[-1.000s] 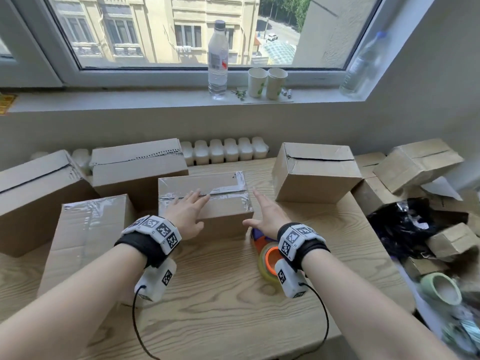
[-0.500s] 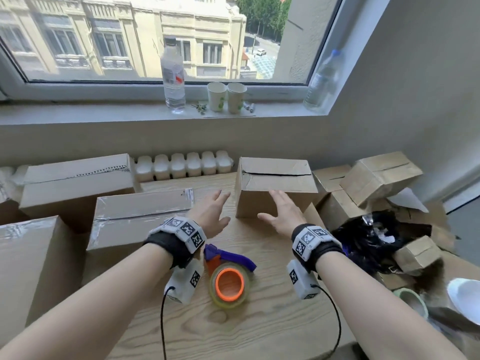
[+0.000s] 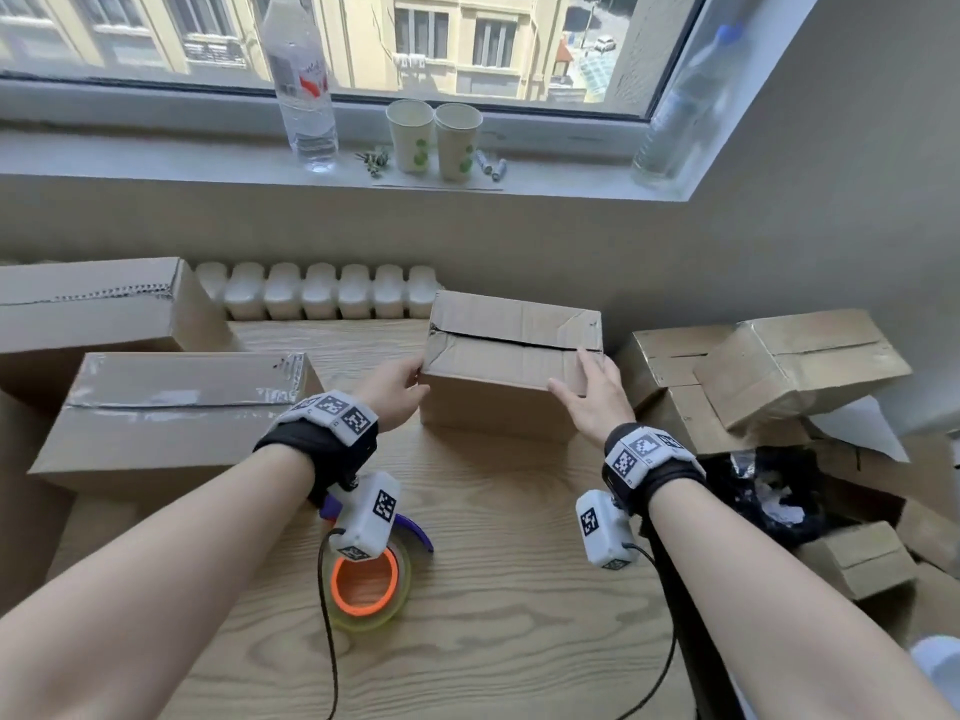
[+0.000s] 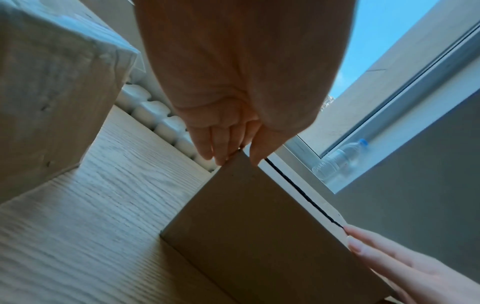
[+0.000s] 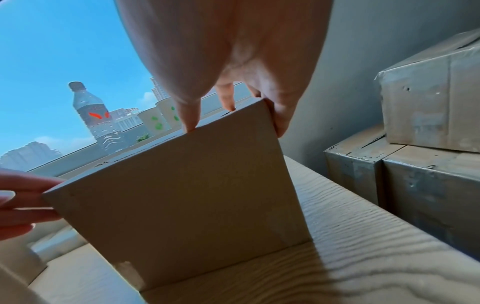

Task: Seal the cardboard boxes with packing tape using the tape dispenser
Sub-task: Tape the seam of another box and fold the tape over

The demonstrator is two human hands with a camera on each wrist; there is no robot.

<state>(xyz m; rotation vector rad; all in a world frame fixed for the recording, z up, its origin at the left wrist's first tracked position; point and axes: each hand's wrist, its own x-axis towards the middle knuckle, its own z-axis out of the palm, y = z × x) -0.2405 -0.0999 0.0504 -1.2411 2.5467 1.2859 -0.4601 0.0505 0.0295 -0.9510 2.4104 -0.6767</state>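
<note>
An untaped cardboard box (image 3: pixel 511 366) stands at the far middle of the wooden table (image 3: pixel 493 615), its two top flaps meeting at a dark open seam, the cardboard creased near the right end. The left hand (image 3: pixel 392 392) grasps its near left top corner, fingers down the left side and thumb on the top, while the right hand (image 3: pixel 592 397) grasps the near right top corner, thumb on the top edge and fingers round the right side. The tape dispenser (image 3: pixel 369 579), purple with an orange-cored roll of clear tape, lies on the table near the person, partly under the left wrist. To the left sits a taped box (image 3: pixel 176 407) with glossy tape along its top seam. On the windowsill stand a clear water bottle (image 3: pixel 304 85) and two paper cups (image 3: pixel 434 137); what the cups hold cannot be seen.
</note>
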